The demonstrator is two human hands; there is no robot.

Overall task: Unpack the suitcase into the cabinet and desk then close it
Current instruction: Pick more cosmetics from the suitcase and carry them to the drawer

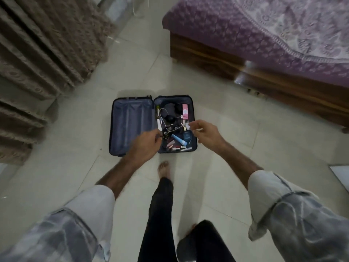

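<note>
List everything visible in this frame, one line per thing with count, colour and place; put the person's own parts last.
suitcase: one, dark blue, lying open flat on the floor, centre.
small items: many, mixed colours, piled in the suitcase's right half; the left half shows only lining.
pink box: one, pink, far right side of that half.
blue tube: one, light blue, near the pile's front.
white cable: one, white, looped on the pile.
bed: one, purple patterned cover on a wooden base, upper right.
curtain: one, beige, upper left.
floor: pale tiles.
left hand: over the suitcase's middle, fingers curled; blurred, so any grip is unclear.
right hand: over the right edge, fingers pinched; what it holds is unclear.
legs: dark trousers, bare foot forward.
</note>
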